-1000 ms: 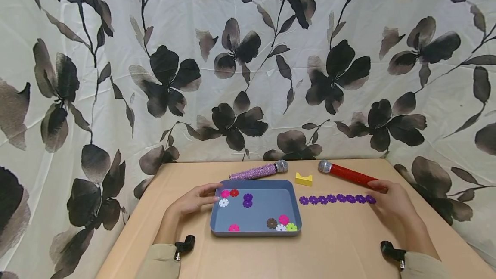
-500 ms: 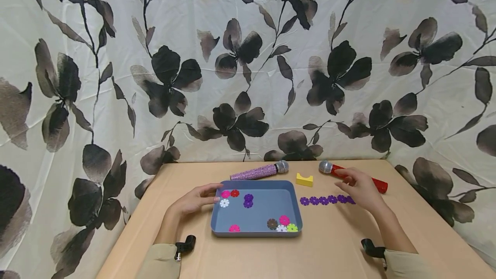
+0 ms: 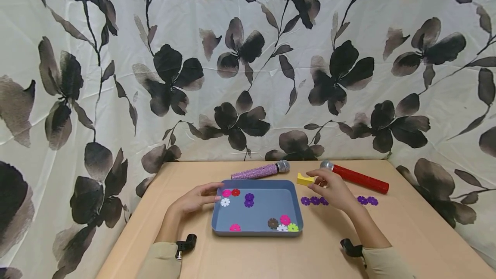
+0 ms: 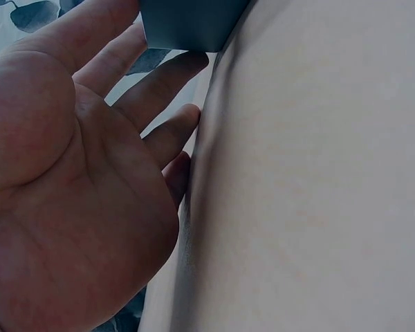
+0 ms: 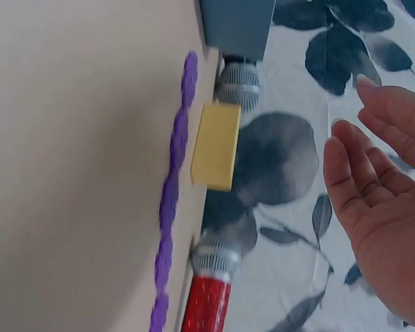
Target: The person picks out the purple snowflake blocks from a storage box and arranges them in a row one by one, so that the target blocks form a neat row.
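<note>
Slate-blue tray (image 3: 252,217) | on worktop (image 3: 263,257), left of purple flower-disc row (image 3: 314,200) | judged light, rigid, smooth; flower discs (image 3: 285,219) inside likely slide; hold level by both short rims | left grip (image 3: 192,201): fingers apart, at left rim | right grip (image 3: 335,189): empty, loosely bent above row

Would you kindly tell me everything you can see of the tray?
The tray is a shallow, blue-gray rectangle with rounded corners and a raised rim, apparently plastic. It lies flat on the table, in front of the purple microphone and left of the yellow block. Flower-shaped pieces in several colors lie inside. The left hand appears to touch its left rim.
</note>
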